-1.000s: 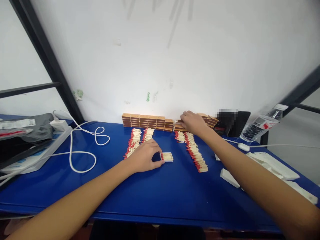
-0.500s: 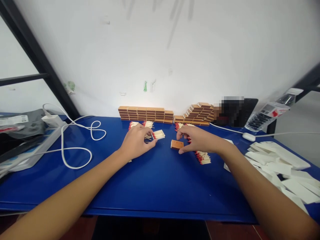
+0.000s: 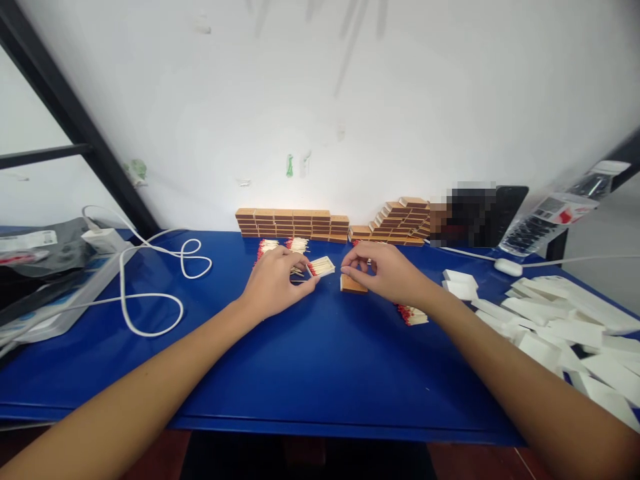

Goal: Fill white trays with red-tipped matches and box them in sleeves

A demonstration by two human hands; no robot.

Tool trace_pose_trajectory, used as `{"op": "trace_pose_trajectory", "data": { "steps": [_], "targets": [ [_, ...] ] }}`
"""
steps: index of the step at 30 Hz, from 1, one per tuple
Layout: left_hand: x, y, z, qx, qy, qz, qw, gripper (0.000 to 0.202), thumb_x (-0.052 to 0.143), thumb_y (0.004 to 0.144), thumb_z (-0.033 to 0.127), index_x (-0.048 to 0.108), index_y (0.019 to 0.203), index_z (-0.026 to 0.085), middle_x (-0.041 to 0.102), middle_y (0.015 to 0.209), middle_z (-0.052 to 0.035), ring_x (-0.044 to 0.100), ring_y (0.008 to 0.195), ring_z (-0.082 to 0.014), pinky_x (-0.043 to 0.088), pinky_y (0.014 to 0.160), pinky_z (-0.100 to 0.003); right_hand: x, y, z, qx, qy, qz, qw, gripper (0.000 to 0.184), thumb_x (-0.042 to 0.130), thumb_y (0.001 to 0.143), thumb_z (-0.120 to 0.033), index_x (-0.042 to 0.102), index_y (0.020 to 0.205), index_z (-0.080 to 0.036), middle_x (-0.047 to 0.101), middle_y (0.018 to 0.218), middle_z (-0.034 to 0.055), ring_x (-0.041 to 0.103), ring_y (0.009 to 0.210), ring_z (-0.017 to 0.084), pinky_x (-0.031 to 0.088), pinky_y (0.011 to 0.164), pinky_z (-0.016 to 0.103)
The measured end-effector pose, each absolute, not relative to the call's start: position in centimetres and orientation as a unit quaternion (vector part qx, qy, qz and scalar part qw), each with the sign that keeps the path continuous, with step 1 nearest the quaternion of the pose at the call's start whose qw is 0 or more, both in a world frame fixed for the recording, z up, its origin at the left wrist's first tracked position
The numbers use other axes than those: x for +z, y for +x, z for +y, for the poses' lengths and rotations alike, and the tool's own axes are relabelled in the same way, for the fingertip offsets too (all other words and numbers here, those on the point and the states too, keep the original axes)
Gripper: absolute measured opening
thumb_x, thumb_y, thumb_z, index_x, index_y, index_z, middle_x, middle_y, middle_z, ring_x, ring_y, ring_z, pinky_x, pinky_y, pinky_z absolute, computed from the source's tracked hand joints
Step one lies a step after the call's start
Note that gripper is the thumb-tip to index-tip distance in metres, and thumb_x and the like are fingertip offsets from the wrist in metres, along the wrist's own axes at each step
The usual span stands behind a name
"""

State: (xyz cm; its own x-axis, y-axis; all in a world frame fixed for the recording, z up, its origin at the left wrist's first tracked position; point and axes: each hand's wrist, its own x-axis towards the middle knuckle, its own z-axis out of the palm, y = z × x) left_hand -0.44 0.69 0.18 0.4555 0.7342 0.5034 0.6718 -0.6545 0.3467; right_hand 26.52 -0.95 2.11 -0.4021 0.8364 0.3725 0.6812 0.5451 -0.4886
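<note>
My left hand pinches a small white matchbox tray by its left end, between thumb and fingers. Red-tipped matches lie side by side in the tray. A brown matchbox sleeve rests on the blue table to the right of the tray. My right hand is over the sleeve, thumb and fingertips drawn together at its far left corner. Whether they grip the sleeve or something small is hidden. Loose matches lie in piles behind my left hand, and another match pile sits beside my right wrist.
Stacked matchboxes line the wall, with a stepped stack further right. Many white empty trays are heaped at the right, near a plastic bottle. A white cable loops across the left side.
My right hand's fingers have closed from a wide curve to a pinch above the sleeve. My left hand still holds the tray in nearly the same place. The view has shifted slightly.
</note>
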Motion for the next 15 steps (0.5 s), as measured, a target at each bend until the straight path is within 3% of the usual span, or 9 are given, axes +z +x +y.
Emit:
{"op": "trace_pose_trajectory", "data": {
  "steps": [6, 15],
  "targets": [
    [0.2, -0.3, 0.5, 0.346, 0.848, 0.398, 0.043, 0.020, 0.080, 0.090, 0.040, 0.078, 0.100, 0.022, 0.080, 0.097, -0.0046, 0.072, 0.101, -0.0260, 0.058, 0.091, -0.042, 1.1, 25.4, -1.2, 0.163, -0.446, -0.811, 0.341, 0.017, 0.068, 0.098, -0.037, 0.073, 0.089, -0.023, 0.067, 0.076, 0.0009, 0.056, 0.062, 0.015, 0.045, 0.059, 0.030],
    [0.1, -0.1, 0.3, 0.364, 0.832, 0.411, 0.079, 0.022, 0.080, 0.089, 0.043, 0.077, 0.097, 0.023, 0.082, 0.096, -0.0035, 0.075, 0.097, -0.0256, 0.060, 0.090, -0.043, 0.9, 25.1, -1.3, 0.103, -0.435, -0.812, 0.376, 0.009, 0.071, 0.095, -0.032, 0.076, 0.098, -0.025, 0.068, 0.079, 0.0016, 0.057, 0.065, 0.017, 0.048, 0.063, 0.033]
  ]
}}
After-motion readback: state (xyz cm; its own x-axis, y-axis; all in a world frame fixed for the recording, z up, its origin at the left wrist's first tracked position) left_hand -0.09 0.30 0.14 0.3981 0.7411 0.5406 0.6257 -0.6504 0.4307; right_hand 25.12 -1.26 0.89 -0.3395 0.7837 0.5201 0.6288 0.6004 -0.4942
